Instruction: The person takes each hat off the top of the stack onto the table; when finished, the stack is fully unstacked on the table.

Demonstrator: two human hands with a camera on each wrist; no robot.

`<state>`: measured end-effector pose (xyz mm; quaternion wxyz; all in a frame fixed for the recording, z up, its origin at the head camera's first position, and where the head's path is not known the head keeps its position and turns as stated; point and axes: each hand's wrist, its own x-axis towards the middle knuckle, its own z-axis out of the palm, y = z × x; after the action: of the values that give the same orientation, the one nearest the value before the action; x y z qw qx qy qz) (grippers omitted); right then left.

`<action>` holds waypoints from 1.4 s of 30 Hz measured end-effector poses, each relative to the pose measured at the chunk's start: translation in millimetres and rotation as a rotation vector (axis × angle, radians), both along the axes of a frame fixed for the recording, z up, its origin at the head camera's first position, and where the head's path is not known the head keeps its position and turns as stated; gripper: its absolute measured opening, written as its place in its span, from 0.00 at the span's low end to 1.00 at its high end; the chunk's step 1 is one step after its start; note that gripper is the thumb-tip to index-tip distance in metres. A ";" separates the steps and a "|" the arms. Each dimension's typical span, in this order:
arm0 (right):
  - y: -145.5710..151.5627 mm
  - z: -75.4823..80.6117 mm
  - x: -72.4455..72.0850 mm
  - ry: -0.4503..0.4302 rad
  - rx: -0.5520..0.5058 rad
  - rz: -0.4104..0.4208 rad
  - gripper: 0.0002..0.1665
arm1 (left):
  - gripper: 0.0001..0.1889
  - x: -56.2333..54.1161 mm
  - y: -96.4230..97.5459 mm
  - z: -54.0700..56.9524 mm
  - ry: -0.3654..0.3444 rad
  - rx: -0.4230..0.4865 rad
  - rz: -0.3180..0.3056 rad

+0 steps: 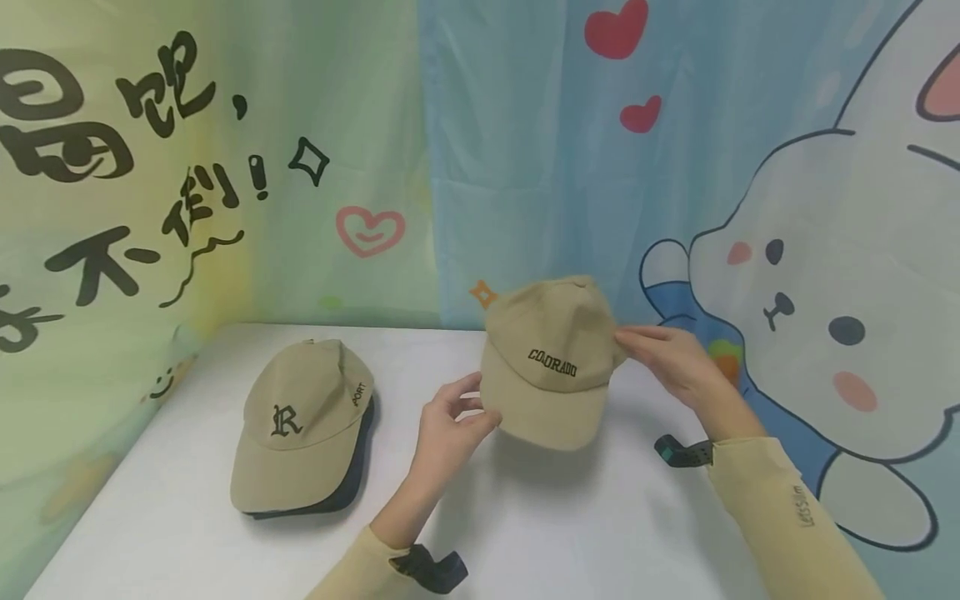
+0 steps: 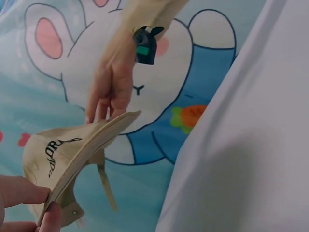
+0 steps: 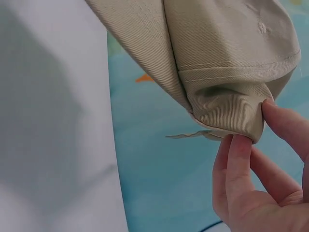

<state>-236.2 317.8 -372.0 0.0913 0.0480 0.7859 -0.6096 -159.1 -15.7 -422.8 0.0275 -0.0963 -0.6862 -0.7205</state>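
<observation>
A beige baseball cap point(image 1: 551, 362) with dark COLORADO lettering is held up over the white table, its brim toward me. My left hand point(image 1: 456, 425) pinches the brim's edge between thumb and fingers, as the left wrist view shows at the brim point(image 2: 91, 150). On the other side, my right hand point(image 1: 675, 362) pinches the cap's side near the back, where the fabric point(image 3: 231, 113) folds between thumb and fingertips. A loose strap point(image 2: 107, 186) hangs from the cap's back. To the left, a beige cap point(image 1: 303, 425) marked R rests on top of a dark cap point(image 1: 352, 483).
The white table point(image 1: 187, 533) ends at a back edge against a printed curtain point(image 1: 495, 167) with hearts, lettering and a rabbit. Black wrist cameras are strapped on both sleeves, the left camera point(image 1: 435, 569) low over the table.
</observation>
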 end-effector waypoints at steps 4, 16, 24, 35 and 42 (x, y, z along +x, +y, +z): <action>11.5 -0.7 8.7 -0.007 0.028 -0.015 0.55 | 0.29 9.8 11.2 14.6 -0.047 -0.005 -0.030; 37.6 -8.9 19.9 0.002 0.036 -0.076 0.54 | 0.30 -1.4 43.8 -17.6 -0.026 0.026 -0.067; 53.9 -14.4 30.3 -0.027 0.120 -0.086 0.59 | 0.30 2.7 61.6 -30.3 -0.034 0.034 -0.055; 66.5 -24.8 36.6 -0.015 0.136 -0.067 0.56 | 0.30 8.0 77.0 -40.6 -0.044 0.036 -0.064; 69.9 -33.6 40.0 -0.036 0.158 -0.092 0.59 | 0.30 7.7 81.3 -45.1 -0.044 0.023 -0.058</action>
<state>-196.1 387.7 -405.6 0.0735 0.1020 0.8269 -0.5481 -151.4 65.6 -467.8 -0.0075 -0.1002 -0.6752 -0.7308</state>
